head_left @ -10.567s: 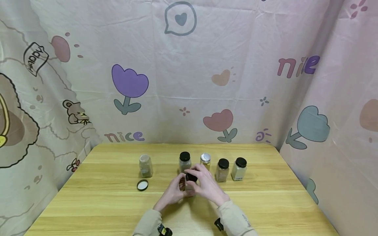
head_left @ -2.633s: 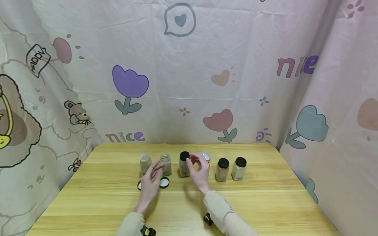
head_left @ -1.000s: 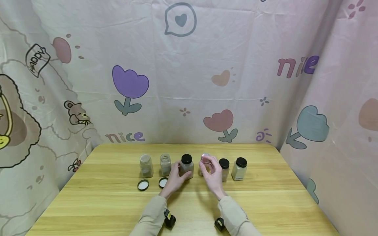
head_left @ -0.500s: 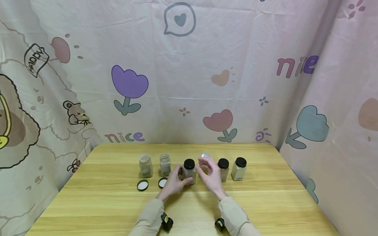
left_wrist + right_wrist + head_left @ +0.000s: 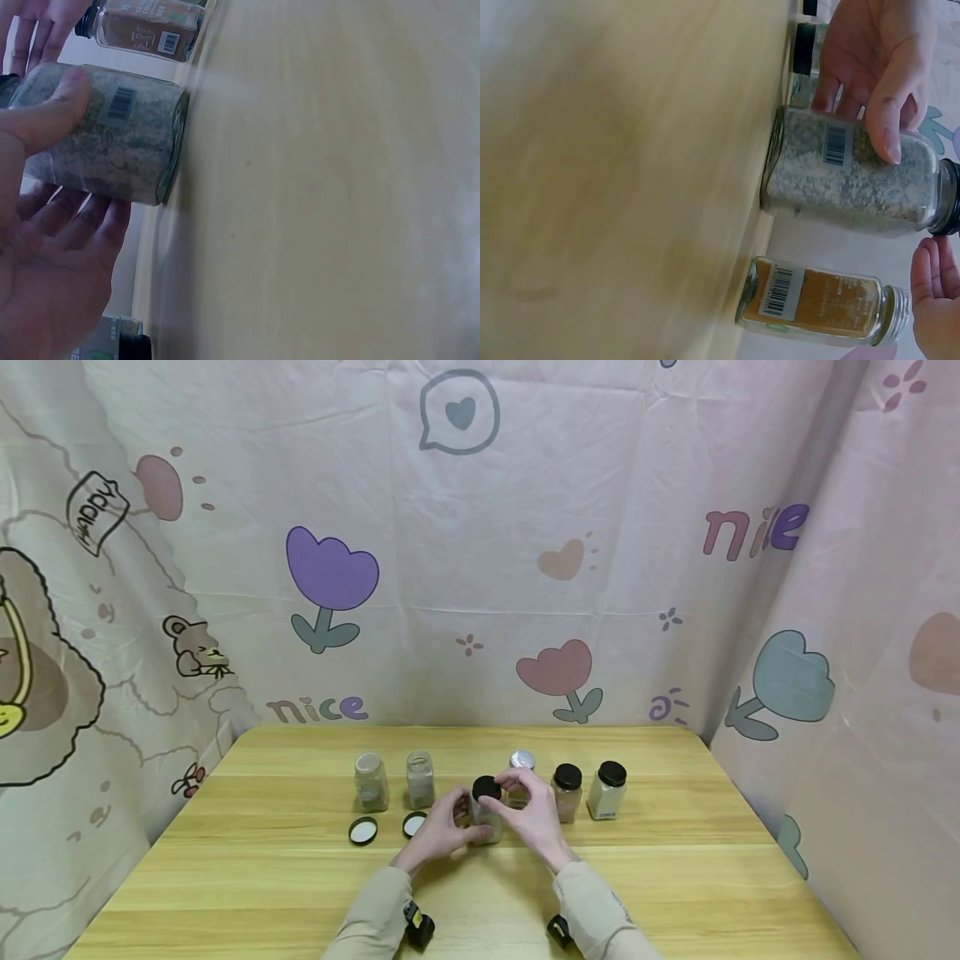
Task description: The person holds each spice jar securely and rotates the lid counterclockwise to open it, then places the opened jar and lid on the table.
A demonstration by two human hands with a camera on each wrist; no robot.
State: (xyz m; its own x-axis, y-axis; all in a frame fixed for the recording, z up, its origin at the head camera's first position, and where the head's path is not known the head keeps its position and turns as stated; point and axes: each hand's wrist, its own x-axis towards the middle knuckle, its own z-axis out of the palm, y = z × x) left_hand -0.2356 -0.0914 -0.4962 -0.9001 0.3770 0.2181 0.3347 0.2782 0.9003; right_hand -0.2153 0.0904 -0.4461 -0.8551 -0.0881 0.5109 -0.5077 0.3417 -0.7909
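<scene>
A square glass spice jar (image 5: 489, 828) with speckled grey contents stands upright near the table's middle. My left hand (image 5: 438, 837) grips its body from the left, thumb across the front. In the left wrist view the thumb lies beside a barcode label on the jar (image 5: 120, 150). My right hand (image 5: 536, 818) has thumb and fingers at the jar's black lid (image 5: 486, 787), apparently pinching it. From the right wrist view, the fingertips meet the edge of the black lid (image 5: 950, 199), while the thumb is out of sight.
To the left stand two lidless jars, one with a whitish top (image 5: 371, 785) and one clear (image 5: 421, 781). Before them lie two upturned black lids (image 5: 363, 831). On the right are a silver-lidded jar (image 5: 522, 762), a brown-filled jar (image 5: 567, 802) and a pale-filled jar (image 5: 608, 795).
A second jar was uncapped and set at the left with its lid. Since then my left hand has gripped the speckled jar and drawn it nearer; my right hand has reached its lid.
</scene>
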